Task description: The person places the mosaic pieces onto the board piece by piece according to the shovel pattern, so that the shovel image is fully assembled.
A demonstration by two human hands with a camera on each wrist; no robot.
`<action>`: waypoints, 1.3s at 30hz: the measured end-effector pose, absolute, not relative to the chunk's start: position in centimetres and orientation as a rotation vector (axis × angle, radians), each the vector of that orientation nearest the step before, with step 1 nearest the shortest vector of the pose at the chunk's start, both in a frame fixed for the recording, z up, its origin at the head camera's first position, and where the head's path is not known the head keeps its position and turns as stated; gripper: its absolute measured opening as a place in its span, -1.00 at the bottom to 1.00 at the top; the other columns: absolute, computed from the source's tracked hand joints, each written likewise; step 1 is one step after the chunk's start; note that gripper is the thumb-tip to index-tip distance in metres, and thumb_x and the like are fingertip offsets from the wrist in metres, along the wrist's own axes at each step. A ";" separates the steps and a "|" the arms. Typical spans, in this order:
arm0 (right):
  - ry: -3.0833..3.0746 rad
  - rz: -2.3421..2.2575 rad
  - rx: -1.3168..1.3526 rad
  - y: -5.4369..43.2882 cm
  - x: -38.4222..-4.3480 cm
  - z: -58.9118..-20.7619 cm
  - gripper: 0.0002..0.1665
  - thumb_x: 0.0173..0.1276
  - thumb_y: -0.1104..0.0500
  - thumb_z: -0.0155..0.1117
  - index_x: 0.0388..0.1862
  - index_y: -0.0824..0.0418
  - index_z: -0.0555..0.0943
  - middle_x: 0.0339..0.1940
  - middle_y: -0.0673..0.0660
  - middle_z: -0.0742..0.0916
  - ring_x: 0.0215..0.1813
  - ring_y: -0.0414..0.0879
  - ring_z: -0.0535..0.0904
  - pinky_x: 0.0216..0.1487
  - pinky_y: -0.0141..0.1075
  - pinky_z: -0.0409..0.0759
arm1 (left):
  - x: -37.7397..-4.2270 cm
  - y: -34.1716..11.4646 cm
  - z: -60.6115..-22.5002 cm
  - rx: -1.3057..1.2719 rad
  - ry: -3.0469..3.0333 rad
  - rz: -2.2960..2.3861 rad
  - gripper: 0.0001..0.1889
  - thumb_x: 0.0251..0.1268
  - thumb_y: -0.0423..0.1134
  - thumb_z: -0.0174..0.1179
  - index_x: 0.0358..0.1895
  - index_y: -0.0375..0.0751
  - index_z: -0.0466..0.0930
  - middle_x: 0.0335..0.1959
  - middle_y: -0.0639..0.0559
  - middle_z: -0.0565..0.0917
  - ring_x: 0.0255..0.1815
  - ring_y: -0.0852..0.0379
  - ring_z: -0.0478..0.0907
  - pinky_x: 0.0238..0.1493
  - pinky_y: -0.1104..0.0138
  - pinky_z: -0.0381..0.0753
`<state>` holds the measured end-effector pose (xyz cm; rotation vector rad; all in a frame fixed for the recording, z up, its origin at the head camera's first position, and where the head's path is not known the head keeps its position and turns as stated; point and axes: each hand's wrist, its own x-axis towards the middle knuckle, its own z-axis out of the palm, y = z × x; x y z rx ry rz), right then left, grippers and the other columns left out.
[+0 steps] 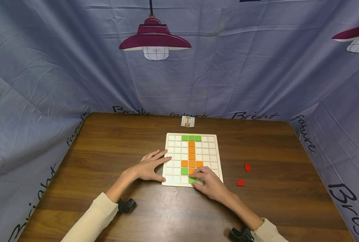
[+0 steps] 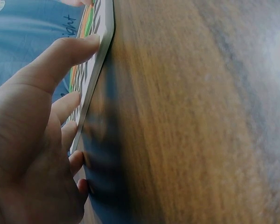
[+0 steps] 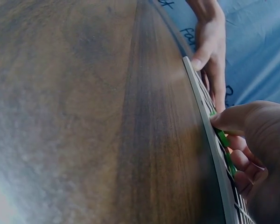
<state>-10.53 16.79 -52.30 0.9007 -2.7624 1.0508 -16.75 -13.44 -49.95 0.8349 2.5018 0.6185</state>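
A white square board [image 1: 171, 178] with a grid of cells lies on the table. Three green tiles [image 1: 191, 138] sit in its far row, and a column of orange tiles [image 1: 191, 150] runs down from them, widening to three across lower down. One green tile [image 1: 184, 171] lies left of the column's lower part. My right hand [image 1: 211, 184] pinches another green tile [image 1: 192, 180] between thumb and fingers at the middle of the near row. My left hand [image 1: 149, 167] rests on the board's left edge, fingers spread, its thumb [image 2: 86, 49] on the near-left corner.
A small pattern card [image 1: 187, 121] lies beyond the board. Two red pieces [image 1: 247, 167] [image 1: 241, 182] rest on the wooden table [image 1: 121, 134] to the right. Blue-grey printed cloth [image 1: 227, 67] hangs around the table's back and sides.
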 end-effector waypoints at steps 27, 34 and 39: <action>-2.760 1.002 0.920 17.0 -10.8 -52.5 -0.70 0.17 0.20 0.54 -0.09 0.14 0.79 -0.16 -0.11 0.67 -0.09 -0.17 0.48 -0.05 -0.20 0.48 | -16.8 -13.5 -50.1 0.848 2.504 0.622 -0.07 0.14 0.18 0.38 0.57 0.07 0.19 0.64 0.04 -0.06 0.60 -0.15 -0.21 0.40 -0.28 -0.13; -2.750 1.016 0.918 17.0 -10.8 -52.3 -0.72 0.17 0.20 0.53 -0.10 0.13 0.80 -0.18 -0.11 0.68 -0.10 -0.16 0.48 -0.05 -0.19 0.48 | -16.8 -13.5 -50.1 0.840 2.500 0.624 -0.07 0.13 0.18 0.38 0.57 0.08 0.19 0.64 0.05 -0.07 0.60 -0.15 -0.21 0.40 -0.29 -0.15; -2.742 1.014 0.919 16.9 -10.9 -52.3 -0.72 0.16 0.20 0.54 -0.10 0.11 0.80 -0.18 -0.12 0.68 -0.10 -0.16 0.47 -0.05 -0.20 0.47 | -16.8 -13.5 -50.0 0.832 2.498 0.613 -0.07 0.14 0.19 0.37 0.58 0.09 0.18 0.64 0.06 -0.08 0.60 -0.15 -0.22 0.41 -0.29 -0.16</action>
